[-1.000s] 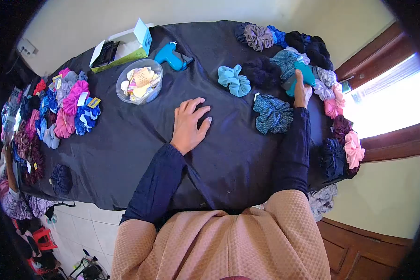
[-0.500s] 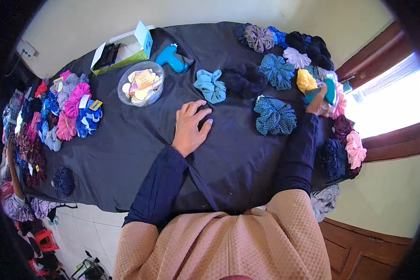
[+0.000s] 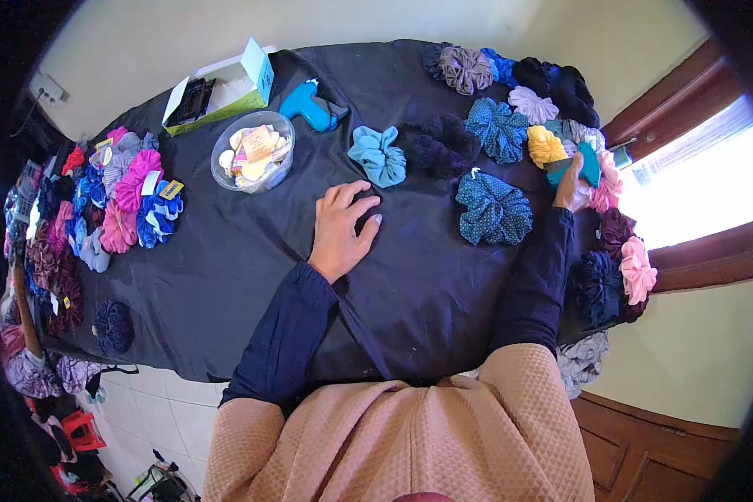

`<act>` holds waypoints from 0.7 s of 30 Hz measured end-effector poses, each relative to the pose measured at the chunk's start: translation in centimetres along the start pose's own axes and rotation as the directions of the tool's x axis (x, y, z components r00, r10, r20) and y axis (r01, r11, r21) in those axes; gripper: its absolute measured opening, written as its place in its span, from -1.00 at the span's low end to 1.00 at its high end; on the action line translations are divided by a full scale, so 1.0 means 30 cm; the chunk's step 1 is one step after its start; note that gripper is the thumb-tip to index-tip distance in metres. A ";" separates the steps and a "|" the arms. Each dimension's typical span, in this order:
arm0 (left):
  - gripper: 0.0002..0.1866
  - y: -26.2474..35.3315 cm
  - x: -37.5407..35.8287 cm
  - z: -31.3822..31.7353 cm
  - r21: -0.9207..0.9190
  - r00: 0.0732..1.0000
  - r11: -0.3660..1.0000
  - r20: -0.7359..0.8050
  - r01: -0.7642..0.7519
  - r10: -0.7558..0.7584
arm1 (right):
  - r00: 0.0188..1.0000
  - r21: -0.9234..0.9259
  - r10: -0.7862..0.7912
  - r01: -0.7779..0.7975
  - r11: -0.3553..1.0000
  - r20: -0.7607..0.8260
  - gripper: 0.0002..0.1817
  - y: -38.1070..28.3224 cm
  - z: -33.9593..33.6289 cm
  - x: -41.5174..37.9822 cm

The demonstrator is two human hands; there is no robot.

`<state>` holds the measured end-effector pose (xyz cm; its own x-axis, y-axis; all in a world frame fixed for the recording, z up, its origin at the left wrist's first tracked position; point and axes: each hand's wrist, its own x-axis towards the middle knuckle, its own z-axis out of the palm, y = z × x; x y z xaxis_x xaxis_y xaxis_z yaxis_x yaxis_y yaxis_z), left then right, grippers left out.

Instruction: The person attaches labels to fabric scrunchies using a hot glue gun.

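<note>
My left hand [image 3: 343, 227] lies on the black cloth [image 3: 226, 293] with its fingers apart and nothing in it, just below a light teal scrunchie [image 3: 377, 156]. At the right, my right hand [image 3: 571, 189] has its fingers around a dark teal scrunchie [image 3: 590, 165], beside a yellow scrunchie [image 3: 545, 145] and a pink one [image 3: 607, 184]. Two dotted teal scrunchies [image 3: 494, 209] [image 3: 497, 130] and a black scrunchie [image 3: 442, 146] lie between my hands, toward the far side.
A clear tub of tags [image 3: 254, 154], a teal glue gun [image 3: 311, 106] and an open box [image 3: 217, 92] stand at the back. Scrunchies with tags [image 3: 132, 180] pile up at the left, where another person's arm [image 3: 25, 314] shows. More scrunchies line the right edge.
My right hand has shifted slightly, and the dark teal scrunchie in it has tilted a little. The yellow scrunchie sits slightly further left. My left hand has not moved.
</note>
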<state>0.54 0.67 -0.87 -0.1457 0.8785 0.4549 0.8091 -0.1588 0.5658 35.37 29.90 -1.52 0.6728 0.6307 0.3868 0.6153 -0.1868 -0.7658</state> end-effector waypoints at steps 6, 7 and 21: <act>-0.75 -0.005 0.000 0.002 0.010 1.000 1.000 -0.009 -0.013 0.013 | 0.995 0.092 -0.008 -0.002 0.996 0.104 -0.17 -0.045 -0.002 -0.072; -0.75 -0.005 0.000 0.002 0.009 1.000 1.000 -0.007 -0.014 0.014 | 0.996 0.149 -0.044 0.032 0.988 0.078 -0.18 -0.055 -0.003 -0.095; -0.75 -0.015 -0.003 0.012 0.007 0.999 1.000 -0.038 -0.030 0.031 | 0.922 0.441 -0.102 -0.080 0.894 0.373 -0.35 -0.136 -0.065 -0.258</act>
<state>0.38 0.82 -1.41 -0.1422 0.8556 0.4977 0.8173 -0.1821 0.5466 28.44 24.30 -0.38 0.4045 0.8816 0.2430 0.3155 0.1149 -0.9420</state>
